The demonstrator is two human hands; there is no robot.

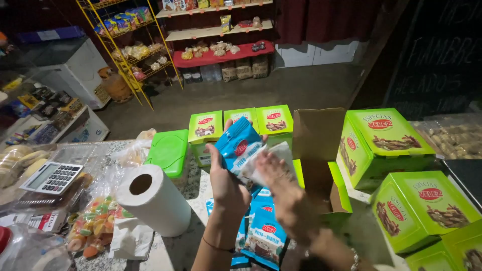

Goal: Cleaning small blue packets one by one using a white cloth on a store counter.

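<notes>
My left hand (227,186) holds a blue packet (239,145) upright above the counter. My right hand (281,188) presses a crumpled white tissue (267,159) against the packet's front. Below the hands lie more blue packets (263,233) on the counter. Behind the held packet stand three bright green boxes (240,123) in a row.
A white paper roll (155,198) lies at the left beside a bag of coloured sweets (93,226) and a calculator (52,176). An open cardboard box (319,150) and more green boxes (384,145) stand at the right. A green plastic lid (169,150) sits behind the roll. Shelves line the far wall.
</notes>
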